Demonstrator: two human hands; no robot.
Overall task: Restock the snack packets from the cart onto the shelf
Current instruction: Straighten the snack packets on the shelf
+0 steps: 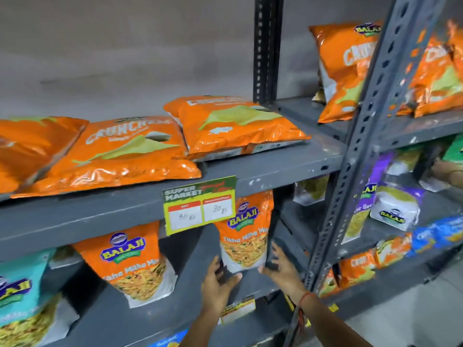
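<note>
Both forearms reached up from the bottom of the frame, and I had the hands on either side of one orange Balaji Tikha Mitha Mix packet [244, 234] standing upright at lower centre. My left hand [217, 284] was open, its fingers spread against the packet's lower left corner. My right hand [281, 267] was also open, fingers pressed to the packet's right edge beside a dark upright of the rack; a red thread [306, 298] circled that wrist. Neither hand was clenched; they steadied the packet between them on the middle shelf [250, 281].

Left of it on that shelf stood a second orange Balaji packet [130, 261], tilted, and at the lower left edge a teal Balaji packet [22, 296]. A green and yellow Super Market price tag [200, 204] hung on the front lip of the upper shelf [87, 211], just above the held packet. On that upper shelf three orange Crunchem bags [120, 154] lay flat, overlapping, across the left and centre of the frame.

At upper right, past a perforated grey post [370, 116], more orange bags [348, 68] stood upright. Below them, at right, purple and white Balaji packets [395, 209] sat in the neighbouring bay.
</note>
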